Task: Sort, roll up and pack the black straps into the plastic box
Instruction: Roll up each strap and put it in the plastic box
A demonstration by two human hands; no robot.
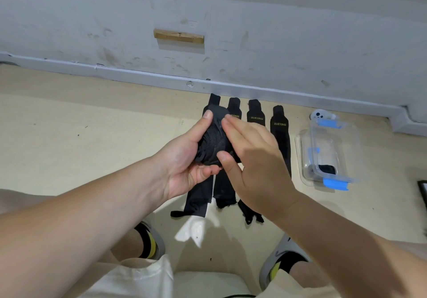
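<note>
My left hand grips a rolled black strap, thumb at its top and fingers underneath. My right hand presses on the roll from the right, thumb at its lower edge and fingers stretched over its top. Under the hands, several flat black straps marked XUEYING lie side by side on the beige floor, reaching toward the wall. To the right stands the clear plastic box with blue clips; a rolled black strap sits in its near end.
A clear lid lies under or beside the box. A white controller rests behind the box by the grey skirting. A dark frame edge shows at the far right. My two shoes are near the bottom.
</note>
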